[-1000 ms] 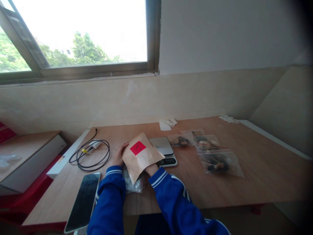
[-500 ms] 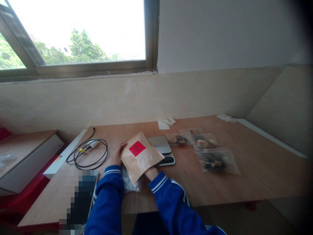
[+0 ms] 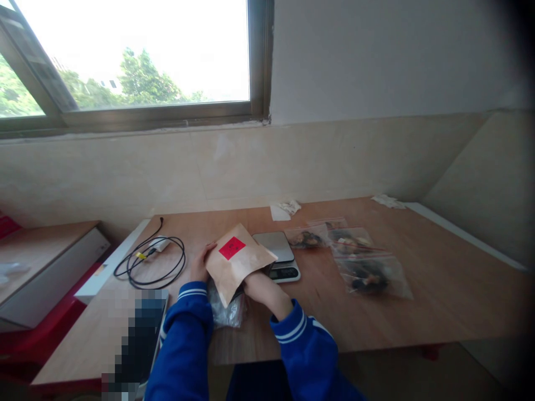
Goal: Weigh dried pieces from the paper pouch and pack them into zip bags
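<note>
A brown paper bag (image 3: 234,268) with a red square label lies tilted, its mouth toward me. My left hand (image 3: 201,264) grips its left edge, fingers partly behind it. My right hand (image 3: 262,288) reaches into the bag's mouth, so its fingers are hidden and I cannot see whether they hold anything. Beneath the bag lies a clear plastic bag (image 3: 228,313). Just right of the paper bag, partly covered by it, sits a kitchen scale (image 3: 281,252) with a silver plate and dark display.
Several zip bags with dark dried pieces (image 3: 370,278) lie on the table's right half. A coiled black cable (image 3: 184,262) is at the left, near a pixelated dark device (image 3: 142,334). Crumpled tissue (image 3: 288,209) lies by the wall.
My right hand and forearm have shifted right and up, now partly showing at the bag's mouth. The bag's lower edge has lifted and its mouth gapes wider. My left hand stays put.
</note>
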`<action>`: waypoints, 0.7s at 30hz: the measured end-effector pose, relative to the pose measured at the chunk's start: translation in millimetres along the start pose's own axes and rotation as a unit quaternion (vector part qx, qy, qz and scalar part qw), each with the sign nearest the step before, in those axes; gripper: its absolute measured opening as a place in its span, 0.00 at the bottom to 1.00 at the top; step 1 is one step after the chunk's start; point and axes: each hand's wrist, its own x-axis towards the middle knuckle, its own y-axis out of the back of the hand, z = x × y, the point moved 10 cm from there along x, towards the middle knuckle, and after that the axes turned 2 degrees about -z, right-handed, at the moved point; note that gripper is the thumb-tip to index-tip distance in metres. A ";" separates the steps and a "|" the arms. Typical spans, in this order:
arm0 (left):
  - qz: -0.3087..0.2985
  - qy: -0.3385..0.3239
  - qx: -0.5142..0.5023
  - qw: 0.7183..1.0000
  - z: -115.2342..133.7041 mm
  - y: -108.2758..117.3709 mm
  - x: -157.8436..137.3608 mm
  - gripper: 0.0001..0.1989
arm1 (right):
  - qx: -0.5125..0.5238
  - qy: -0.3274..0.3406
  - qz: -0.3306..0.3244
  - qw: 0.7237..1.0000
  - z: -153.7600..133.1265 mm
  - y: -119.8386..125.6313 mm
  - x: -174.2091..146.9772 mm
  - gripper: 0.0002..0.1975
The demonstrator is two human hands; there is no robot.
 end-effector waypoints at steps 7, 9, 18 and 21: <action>0.010 0.020 0.036 0.999 -4.4 0.8 -1.8 0.20 | 0.004 0.016 -0.091 0.996 -8.5 20.9 -6.6 0.36; 0.012 0.040 0.088 0.995 -6.3 2.4 -3.3 0.20 | -0.011 0.023 -0.065 0.998 -7.3 31.2 -3.6 0.37; 0.020 0.085 0.221 0.971 -3.8 8.7 -7.7 0.22 | -0.019 0.060 0.032 0.998 0.2 42.4 0.0 0.32; 0.036 0.094 0.226 0.969 -5.1 13.0 -8.9 0.22 | -0.024 0.058 0.058 0.996 5.2 41.8 -4.8 0.33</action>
